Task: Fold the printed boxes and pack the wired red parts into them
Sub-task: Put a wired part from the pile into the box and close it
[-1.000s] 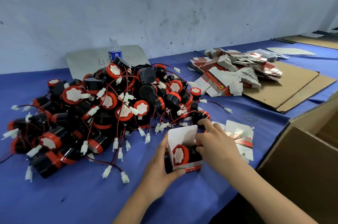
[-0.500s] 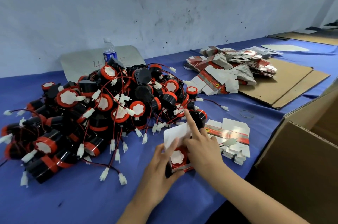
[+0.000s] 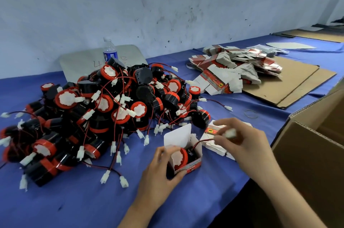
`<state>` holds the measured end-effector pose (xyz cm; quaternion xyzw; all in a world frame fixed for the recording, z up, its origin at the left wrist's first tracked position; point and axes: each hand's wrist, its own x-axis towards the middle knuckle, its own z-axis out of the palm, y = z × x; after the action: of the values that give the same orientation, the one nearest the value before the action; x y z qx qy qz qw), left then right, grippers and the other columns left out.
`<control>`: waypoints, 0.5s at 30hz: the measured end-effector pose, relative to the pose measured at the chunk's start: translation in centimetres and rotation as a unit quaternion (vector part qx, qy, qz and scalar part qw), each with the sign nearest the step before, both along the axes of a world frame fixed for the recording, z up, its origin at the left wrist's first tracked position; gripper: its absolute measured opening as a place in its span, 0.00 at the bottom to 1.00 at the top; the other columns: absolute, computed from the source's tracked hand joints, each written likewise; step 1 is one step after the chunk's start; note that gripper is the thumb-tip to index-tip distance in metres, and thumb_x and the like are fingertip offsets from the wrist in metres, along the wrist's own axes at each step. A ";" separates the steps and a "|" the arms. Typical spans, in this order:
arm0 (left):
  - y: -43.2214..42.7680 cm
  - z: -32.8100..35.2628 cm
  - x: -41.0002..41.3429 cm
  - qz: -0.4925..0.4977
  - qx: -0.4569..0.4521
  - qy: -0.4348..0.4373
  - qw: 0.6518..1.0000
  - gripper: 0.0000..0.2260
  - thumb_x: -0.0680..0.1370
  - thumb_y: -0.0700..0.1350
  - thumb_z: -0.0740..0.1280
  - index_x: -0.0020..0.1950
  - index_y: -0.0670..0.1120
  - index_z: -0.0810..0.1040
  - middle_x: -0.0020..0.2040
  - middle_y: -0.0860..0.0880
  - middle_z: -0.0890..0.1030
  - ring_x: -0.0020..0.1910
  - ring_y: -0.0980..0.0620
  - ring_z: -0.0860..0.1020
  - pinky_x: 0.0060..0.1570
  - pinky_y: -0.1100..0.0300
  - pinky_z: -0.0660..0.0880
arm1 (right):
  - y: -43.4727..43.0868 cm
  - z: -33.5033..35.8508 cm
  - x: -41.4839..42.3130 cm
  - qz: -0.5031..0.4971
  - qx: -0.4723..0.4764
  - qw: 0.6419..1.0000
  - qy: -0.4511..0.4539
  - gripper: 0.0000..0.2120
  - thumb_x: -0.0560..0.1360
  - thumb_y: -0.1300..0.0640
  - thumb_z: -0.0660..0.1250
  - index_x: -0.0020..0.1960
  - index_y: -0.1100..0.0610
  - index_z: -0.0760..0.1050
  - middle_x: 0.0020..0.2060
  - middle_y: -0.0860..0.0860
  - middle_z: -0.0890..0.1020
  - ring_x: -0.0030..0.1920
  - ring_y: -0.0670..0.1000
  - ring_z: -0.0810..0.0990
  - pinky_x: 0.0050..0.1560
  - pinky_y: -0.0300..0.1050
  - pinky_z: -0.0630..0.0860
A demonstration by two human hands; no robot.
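Observation:
A small printed box stands on the blue table near its front edge, its white lid flap up. One red-and-black part sits inside it. My left hand grips the box from the left and front. My right hand is to the right of the box, pinching the part's white connector, with the red wire running back into the box. A big heap of wired red parts lies to the left. Flat printed boxes lie under my right hand.
A larger pile of flat printed boxes rests on brown cardboard sheets at the back right. An open corrugated carton stands at the right edge. A water bottle stands by the wall. A rubber band lies on the cloth.
The box lid, pressed down half a second ago, stands up again. My right hand has moved off the box to the right, drawing the white connector and wire out.

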<state>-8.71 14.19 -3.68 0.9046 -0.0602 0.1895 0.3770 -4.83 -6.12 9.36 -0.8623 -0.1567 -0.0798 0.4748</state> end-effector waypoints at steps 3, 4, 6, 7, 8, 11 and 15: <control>0.1 0.0 -0.1 -0.006 -0.013 -0.004 1.000 0.29 0.73 0.56 0.71 0.65 0.73 0.58 0.64 0.66 0.65 0.57 0.63 0.72 0.49 0.57 0.78 | 1.7 -1.4 -0.9 0.039 0.207 0.977 -0.027 0.04 0.73 0.63 0.70 0.47 0.57 0.78 0.41 0.50 0.84 0.41 0.50 0.84 0.47 0.45 0.80; 0.2 0.0 -0.1 -0.010 -0.017 -0.005 1.000 0.29 0.73 0.56 0.71 0.65 0.74 0.58 0.64 0.66 0.65 0.58 0.64 0.72 0.49 0.57 0.78 | 2.2 -1.9 -1.1 0.040 0.238 0.970 -0.034 0.03 0.74 0.59 0.67 0.48 0.57 0.77 0.42 0.50 0.84 0.42 0.50 0.85 0.48 0.46 0.80; 0.2 0.0 -0.2 -0.017 -0.026 -0.005 1.000 0.30 0.73 0.56 0.72 0.65 0.74 0.58 0.65 0.67 0.64 0.58 0.64 0.72 0.49 0.57 0.78 | 2.8 -2.9 -1.2 0.040 0.205 0.975 -0.071 0.06 0.78 0.53 0.62 0.51 0.53 0.75 0.43 0.48 0.84 0.45 0.49 0.84 0.48 0.46 0.80; 0.2 0.0 -0.2 -0.017 -0.031 -0.004 0.999 0.30 0.73 0.55 0.72 0.65 0.74 0.57 0.64 0.67 0.65 0.57 0.63 0.72 0.50 0.56 0.78 | 3.0 -3.3 -1.0 0.036 0.140 0.983 -0.111 0.06 0.79 0.52 0.60 0.51 0.52 0.75 0.43 0.47 0.83 0.45 0.48 0.83 0.46 0.46 0.79; 0.2 -0.1 -0.2 -0.016 -0.035 -0.004 0.999 0.30 0.73 0.55 0.72 0.65 0.74 0.57 0.64 0.67 0.65 0.57 0.62 0.73 0.50 0.56 0.78 | 3.1 -3.6 -0.8 0.030 0.060 0.985 -0.156 0.07 0.80 0.53 0.59 0.51 0.53 0.75 0.42 0.47 0.82 0.44 0.49 0.82 0.44 0.47 0.78; 0.3 -0.3 -0.1 -0.013 -0.035 -0.004 0.999 0.31 0.73 0.55 0.72 0.65 0.75 0.56 0.64 0.67 0.65 0.56 0.60 0.73 0.50 0.56 0.77 | 3.1 -4.1 0.0 0.013 -0.106 0.963 -0.247 0.10 0.77 0.59 0.61 0.53 0.61 0.78 0.42 0.54 0.81 0.39 0.58 0.81 0.36 0.51 0.77; 0.6 -0.4 -0.1 -0.020 -0.019 -0.009 1.000 0.32 0.74 0.55 0.71 0.68 0.75 0.55 0.66 0.68 0.63 0.60 0.63 0.71 0.52 0.59 0.77 | 2.1 -3.2 0.2 -0.012 -0.134 0.957 -0.259 0.14 0.75 0.61 0.62 0.58 0.62 0.79 0.40 0.57 0.80 0.37 0.60 0.80 0.33 0.51 0.77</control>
<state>-8.82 14.76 -4.09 0.8945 -0.0775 0.1909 0.3967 -4.68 -4.02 6.13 -0.8698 -0.2727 -0.2842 0.2971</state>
